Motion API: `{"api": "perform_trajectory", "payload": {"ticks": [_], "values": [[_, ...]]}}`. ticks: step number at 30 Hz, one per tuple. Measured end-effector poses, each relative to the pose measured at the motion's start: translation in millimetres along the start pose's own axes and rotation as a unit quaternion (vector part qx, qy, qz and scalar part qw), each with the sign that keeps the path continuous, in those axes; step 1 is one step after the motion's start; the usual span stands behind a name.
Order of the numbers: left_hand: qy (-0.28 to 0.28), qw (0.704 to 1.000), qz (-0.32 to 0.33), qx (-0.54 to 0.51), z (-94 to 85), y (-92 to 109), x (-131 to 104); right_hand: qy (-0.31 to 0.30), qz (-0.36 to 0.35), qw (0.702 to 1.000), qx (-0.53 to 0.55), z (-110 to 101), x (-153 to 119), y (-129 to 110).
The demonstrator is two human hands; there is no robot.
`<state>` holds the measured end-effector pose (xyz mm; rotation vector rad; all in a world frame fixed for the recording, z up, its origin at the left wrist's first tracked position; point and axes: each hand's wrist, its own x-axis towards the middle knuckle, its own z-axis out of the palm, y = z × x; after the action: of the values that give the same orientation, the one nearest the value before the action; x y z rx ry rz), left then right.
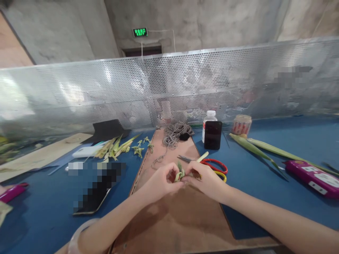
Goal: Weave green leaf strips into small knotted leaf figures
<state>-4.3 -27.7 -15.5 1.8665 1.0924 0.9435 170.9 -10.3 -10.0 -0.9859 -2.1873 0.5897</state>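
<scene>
The one text I can read is the sign (140, 32) above the perforated screen (185, 81): green characters with "EXIT" beneath. The jar (241, 125) carries red characters and the bottle (209, 123) a red-and-white label, both too small to make out. The pale markings on the purple packet (315, 178), at my right, are blurred too.

My left hand (170, 179) is closed in a pinch, thumb and fingers gripping a small green-and-cream leaf piece (180, 175). My right hand (205, 179) pinches the same piece from the other side, its fingers also closed. The leaf piece is between my fingertips, above the brown board (174, 218). A pale bangle (76, 236) circles my left wrist.

Just beyond my right hand are scissors (215, 164) with red handles; a yellow handle (221, 175) shows beside them. Tangled grey cord (173, 135) lies at the board's far end. On the blue desk (47, 211), to my left, are cut leaves (115, 148), small leafy bits (138, 151) and a black slab (97, 194), partly pixelated. To my right, a dark upright slab (213, 135) stands in front of the bottle, and long leaves (254, 148) lie near the jar.
</scene>
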Motion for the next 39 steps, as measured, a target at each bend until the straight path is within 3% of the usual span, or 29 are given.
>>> {"api": "perform_trajectory", "payload": {"ticks": [6, 11, 16, 24, 31, 39], "values": [[0.041, 0.998, -0.016, -0.044, -4.6, 0.3, 5.1, -0.028, -0.113, 0.992, 0.042, -15.9, -2.1, -5.4], [0.046, 0.984, -0.072, -0.155, -7.1, 8.3, 6.2, -0.087, -0.126, 0.959, 0.238, -32.1, 0.0, -10.0], [0.041, 0.973, -0.080, -0.211, -5.5, 10.2, 5.1, -0.131, -0.088, 0.923, 0.351, -26.6, -0.1, -11.8], [0.016, 0.988, -0.065, -0.141, -1.8, 7.0, 3.0, -0.049, -0.021, 0.973, 0.224, -15.1, 1.4, -4.6], [0.034, 0.997, -0.024, -0.062, 1.0, -0.5, 2.8, -0.021, 0.054, 0.951, 0.304, -9.5, 0.2, -15.0], [0.061, 0.998, 0.012, 0.026, 0.8, 9.2, -2.9, -0.046, 0.053, 0.946, 0.318, -5.3, 0.6, -17.8]]}}
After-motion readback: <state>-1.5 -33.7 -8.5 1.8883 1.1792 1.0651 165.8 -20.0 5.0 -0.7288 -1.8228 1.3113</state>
